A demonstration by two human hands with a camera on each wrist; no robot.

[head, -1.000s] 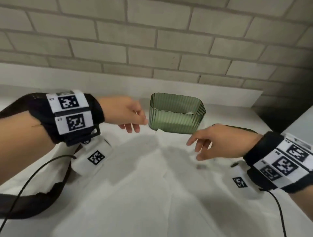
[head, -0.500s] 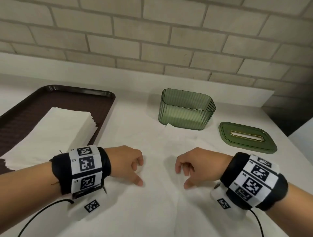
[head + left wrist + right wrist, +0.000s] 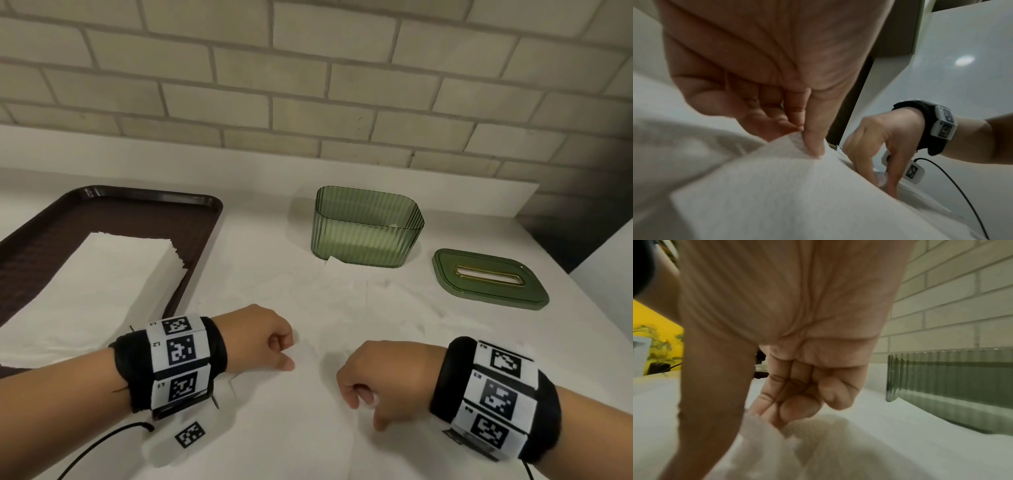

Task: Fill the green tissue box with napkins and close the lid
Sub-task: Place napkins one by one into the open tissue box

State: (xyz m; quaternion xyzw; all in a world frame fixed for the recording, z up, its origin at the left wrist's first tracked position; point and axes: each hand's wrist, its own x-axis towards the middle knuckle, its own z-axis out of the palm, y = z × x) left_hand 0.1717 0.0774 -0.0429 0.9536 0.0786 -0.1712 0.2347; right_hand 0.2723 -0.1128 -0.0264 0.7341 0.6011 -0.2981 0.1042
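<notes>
The ribbed green tissue box (image 3: 366, 229) stands open at the back of the table, and its side shows in the right wrist view (image 3: 949, 386). Its green lid (image 3: 489, 279) with a gold slot lies flat to the right of it. A white napkin sheet (image 3: 308, 428) is spread in front of the box. My left hand (image 3: 286, 353) pinches a fold of this napkin (image 3: 777, 170) between thumb and fingers (image 3: 805, 138). My right hand (image 3: 363, 404) has curled fingers and grips the crumpled napkin (image 3: 801, 451) close by (image 3: 766, 423).
A dark brown tray (image 3: 113, 219) at the left holds a stack of white napkins (image 3: 102, 281). A brick wall (image 3: 308, 85) runs behind the table. The table's right edge (image 3: 589, 329) drops off just past the lid.
Both hands drew back from beside the box to the near part of the table. Their fingers have curled onto the spread napkin.
</notes>
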